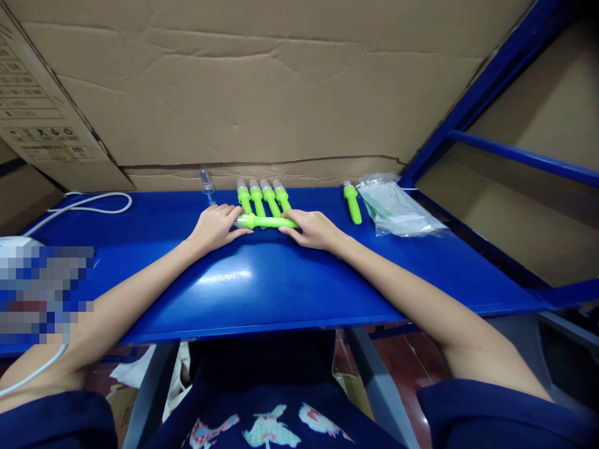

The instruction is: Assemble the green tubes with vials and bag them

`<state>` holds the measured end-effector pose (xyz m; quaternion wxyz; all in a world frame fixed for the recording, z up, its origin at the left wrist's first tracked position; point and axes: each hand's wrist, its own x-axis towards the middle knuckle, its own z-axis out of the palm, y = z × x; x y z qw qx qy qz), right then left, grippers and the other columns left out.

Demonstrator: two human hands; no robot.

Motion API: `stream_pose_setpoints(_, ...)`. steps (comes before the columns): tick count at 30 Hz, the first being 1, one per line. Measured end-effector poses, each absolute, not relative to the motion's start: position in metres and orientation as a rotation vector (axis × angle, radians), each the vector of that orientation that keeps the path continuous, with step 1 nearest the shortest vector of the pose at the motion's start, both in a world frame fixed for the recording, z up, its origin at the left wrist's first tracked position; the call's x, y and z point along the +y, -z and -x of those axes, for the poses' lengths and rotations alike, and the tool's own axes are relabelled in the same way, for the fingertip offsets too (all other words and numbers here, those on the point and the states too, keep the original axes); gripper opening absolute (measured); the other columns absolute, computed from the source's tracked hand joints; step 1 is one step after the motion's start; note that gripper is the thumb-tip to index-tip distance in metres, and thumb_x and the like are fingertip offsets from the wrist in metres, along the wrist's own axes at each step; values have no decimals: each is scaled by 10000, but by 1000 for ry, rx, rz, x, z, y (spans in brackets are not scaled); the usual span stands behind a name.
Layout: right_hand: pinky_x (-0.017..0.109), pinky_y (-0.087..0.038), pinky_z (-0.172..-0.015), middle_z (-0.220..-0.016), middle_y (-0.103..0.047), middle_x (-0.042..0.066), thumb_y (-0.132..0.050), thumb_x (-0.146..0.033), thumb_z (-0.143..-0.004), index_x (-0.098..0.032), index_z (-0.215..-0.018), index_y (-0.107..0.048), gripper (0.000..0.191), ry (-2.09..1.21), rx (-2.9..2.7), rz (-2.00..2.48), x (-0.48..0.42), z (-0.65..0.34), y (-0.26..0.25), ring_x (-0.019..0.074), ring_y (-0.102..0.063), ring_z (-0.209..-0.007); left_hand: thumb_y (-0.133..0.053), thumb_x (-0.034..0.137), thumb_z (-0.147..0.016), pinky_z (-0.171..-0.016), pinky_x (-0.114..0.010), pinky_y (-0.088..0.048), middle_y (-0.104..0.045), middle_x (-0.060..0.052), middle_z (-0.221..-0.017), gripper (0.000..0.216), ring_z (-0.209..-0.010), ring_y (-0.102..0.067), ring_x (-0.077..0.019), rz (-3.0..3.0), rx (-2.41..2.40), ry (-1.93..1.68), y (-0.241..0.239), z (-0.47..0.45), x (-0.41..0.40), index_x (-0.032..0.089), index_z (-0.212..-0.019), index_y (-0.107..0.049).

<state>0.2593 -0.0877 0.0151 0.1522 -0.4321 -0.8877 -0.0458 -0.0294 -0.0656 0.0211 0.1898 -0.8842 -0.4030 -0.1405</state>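
A lime-green flashlight-like stick (269,222) with a clear end and a yellow ring lies sideways between my hands. My left hand (216,226) grips its clear left end. Around the green right end, the fingers of my right hand (312,228) are closed. Just behind it, several similar green sticks (256,197) with clear tips lie side by side, their lower parts partly hidden by the held one. Another green stick (352,204) rests farther right, apart from both hands. Beyond my left hand is a small clear plastic piece (206,181).
Everything lies on a blue tabletop (281,287) with cardboard (281,93) standing along its back. Clear plastic bags (397,206) sit at the right, beside a blue metal frame (519,156). A white cable (110,202) loops at the left, near a blurred-out object (44,293).
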Motion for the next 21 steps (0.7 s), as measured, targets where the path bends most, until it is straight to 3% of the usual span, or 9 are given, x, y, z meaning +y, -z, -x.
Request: stream_pose_setpoints(21,312,-449,-757,-1248,-751,139,-486,-402,-1055,-146,-1270,-629,364,191,-2614,1332,-92,-255,-19,283,-735,-1055,-607,585,-970,-813,-394,-445,-758,-158,-1053,499,-991,-680,-321,2524,-1136,424,-20,29,-65,139,-1181,-680)
